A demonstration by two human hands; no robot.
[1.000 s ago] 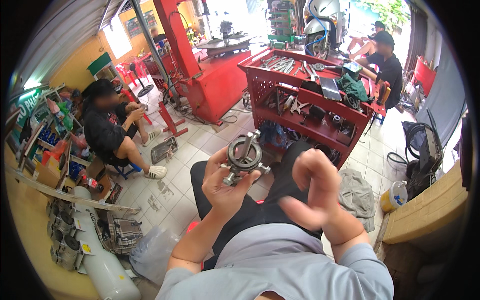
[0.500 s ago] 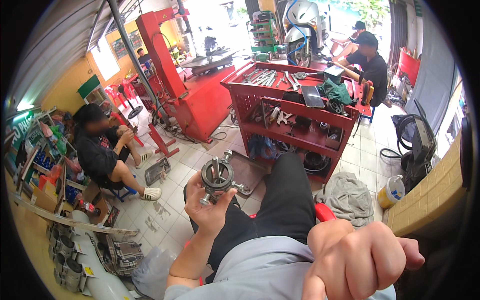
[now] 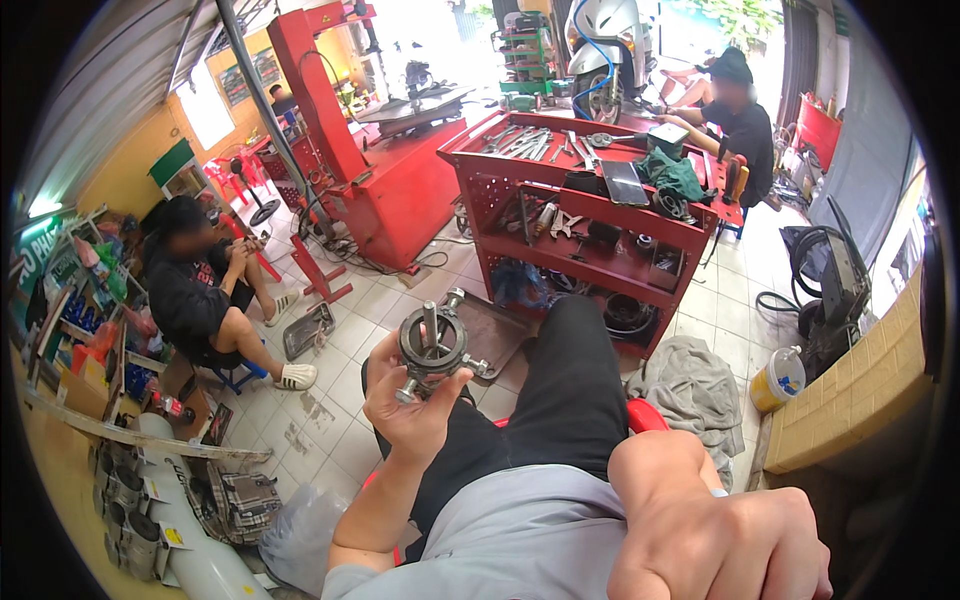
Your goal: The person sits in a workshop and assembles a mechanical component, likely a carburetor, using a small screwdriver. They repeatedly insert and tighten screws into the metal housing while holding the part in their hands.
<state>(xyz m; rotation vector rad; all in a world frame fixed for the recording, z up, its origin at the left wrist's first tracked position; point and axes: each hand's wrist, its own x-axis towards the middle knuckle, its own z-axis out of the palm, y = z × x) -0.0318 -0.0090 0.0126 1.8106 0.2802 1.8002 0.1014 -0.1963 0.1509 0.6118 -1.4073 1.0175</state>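
Over my lap my left hand (image 3: 407, 408) is closed round a round metal puller (image 3: 434, 340), a dark ring with several silver bolts sticking out from its sides and a rod standing in the middle. My fingers grip the ring from its left and near sides, with the opening tilted up toward me. My right hand (image 3: 715, 525) is large and close at the lower right, apart from the puller. Its fingers are curled into a fist with the back of the hand showing. Whatever may be inside that fist is hidden.
Ahead stands a red tool cart (image 3: 600, 235) with wrenches (image 3: 528, 143) and a phone (image 3: 624, 183) on top. A metal tray (image 3: 487, 340) lies before my knees. One person (image 3: 200, 290) sits at left, another (image 3: 738, 130) beyond the cart. A grey cloth (image 3: 690, 390) lies on the floor at right.
My right fist has dropped lower and turned, so its outstretched finger at the right no longer shows. My left hand and the puller stay almost in place.
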